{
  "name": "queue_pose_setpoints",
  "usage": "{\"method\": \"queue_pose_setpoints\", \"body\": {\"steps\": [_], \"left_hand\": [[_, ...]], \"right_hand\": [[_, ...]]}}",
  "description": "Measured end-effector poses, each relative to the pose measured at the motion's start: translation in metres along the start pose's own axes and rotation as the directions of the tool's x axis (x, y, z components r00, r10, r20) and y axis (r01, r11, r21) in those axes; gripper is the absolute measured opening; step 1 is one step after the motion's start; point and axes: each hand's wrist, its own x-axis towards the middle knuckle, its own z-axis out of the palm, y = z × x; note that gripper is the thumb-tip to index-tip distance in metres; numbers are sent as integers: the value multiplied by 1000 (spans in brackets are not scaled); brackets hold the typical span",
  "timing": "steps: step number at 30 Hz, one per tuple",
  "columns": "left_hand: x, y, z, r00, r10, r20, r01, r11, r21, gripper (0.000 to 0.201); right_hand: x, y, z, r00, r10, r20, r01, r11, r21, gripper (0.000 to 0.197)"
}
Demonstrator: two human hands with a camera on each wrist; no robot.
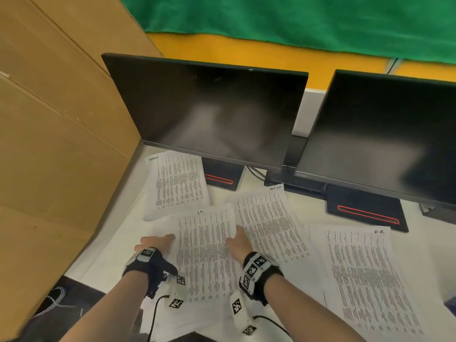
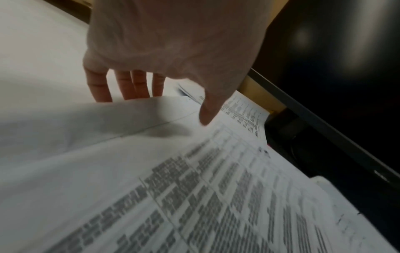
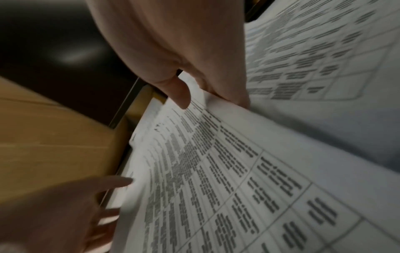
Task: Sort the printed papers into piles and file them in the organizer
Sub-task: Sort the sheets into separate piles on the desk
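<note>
Several piles of printed table sheets lie on the white desk (image 1: 116, 248). My hands hold the middle stack (image 1: 204, 245) by its two long sides. My left hand (image 1: 158, 241) has its fingers (image 2: 129, 89) tucked under the raised left edge, with the thumb over the top sheet (image 2: 194, 188). On the other side, my right hand (image 1: 235, 240) pinches the edge (image 3: 216, 171), thumb above and fingers below. The stack bows up between the hands. Other piles lie at the far left (image 1: 176, 183), the centre right (image 1: 269, 218) and the right (image 1: 365, 275). No organizer is in view.
Two dark monitors (image 1: 209, 114) (image 1: 385, 134) stand close behind the papers on black bases with red lines (image 1: 219, 180). A large cardboard box (image 1: 54, 134) walls off the left side. Cables (image 1: 155, 314) hang from my wrists over the desk's front edge.
</note>
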Motion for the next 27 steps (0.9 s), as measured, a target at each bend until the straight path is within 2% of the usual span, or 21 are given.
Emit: {"method": "queue_pose_setpoints", "body": {"steps": [2, 5, 8, 10, 12, 14, 16, 18, 19, 20, 21, 22, 24, 25, 27], "left_hand": [[-2, -1, 4, 1000, 6, -24, -6, 1000, 12, 77], [3, -5, 9, 1000, 15, -8, -15, 1000, 28, 77], [13, -11, 7, 999, 40, 26, -41, 999, 33, 71], [-2, -9, 2, 998, 60, 17, -60, 998, -21, 57], [-14, -5, -2, 987, 158, -37, -160, 986, -51, 38], [-21, 2, -12, 955, 285, -87, -289, 957, -33, 36], [-31, 12, -34, 892, 448, -56, -449, 893, -6, 44], [-46, 25, -64, 781, 624, 31, -625, 781, 15, 53], [-53, 33, -80, 717, 694, 63, -694, 720, -32, 56], [-62, 41, -94, 655, 751, 85, -743, 660, -113, 55], [-71, 47, -106, 598, 796, 92, -770, 603, -210, 54], [-80, 52, -116, 546, 833, 88, -778, 544, -313, 52], [-92, 58, -126, 482, 875, 51, -758, 445, -478, 45], [-100, 60, -127, 452, 892, 8, -760, 390, -521, 41], [-109, 65, -121, 394, 909, -135, -817, 280, -504, 38]], "right_hand": [[2, -2, 9, 1000, 23, 16, -23, 999, -37, 64], [-1, -3, 10, 997, 54, 54, -51, 997, -61, 68], [-2, -2, 6, 993, 42, 112, -34, 997, -65, 65], [-3, -2, 4, 993, 15, 113, -8, 998, -56, 57], [-3, 0, 2, 993, -13, 116, 16, 1000, -25, 51], [-4, 1, -1, 991, -14, 135, 13, 1000, 9, 46], [-8, -3, -5, 988, 6, 157, -15, 998, 59, 44], [-14, -10, -14, 983, 10, 185, -42, 985, 169, 49], [-15, -13, -17, 977, -11, 212, -46, 964, 263, 48], [-20, -21, -22, 968, -62, 242, -33, 928, 372, 38], [-19, -28, -26, 959, -122, 258, -17, 878, 478, 38], [-19, -36, -30, 951, -168, 260, -4, 834, 551, 46], [-17, -55, -39, 949, -225, 220, 39, 778, 628, 70], [-17, -65, -43, 942, -272, 197, 77, 746, 661, 70], [-19, -83, -54, 928, -347, 132, 157, 690, 707, 49]]}}
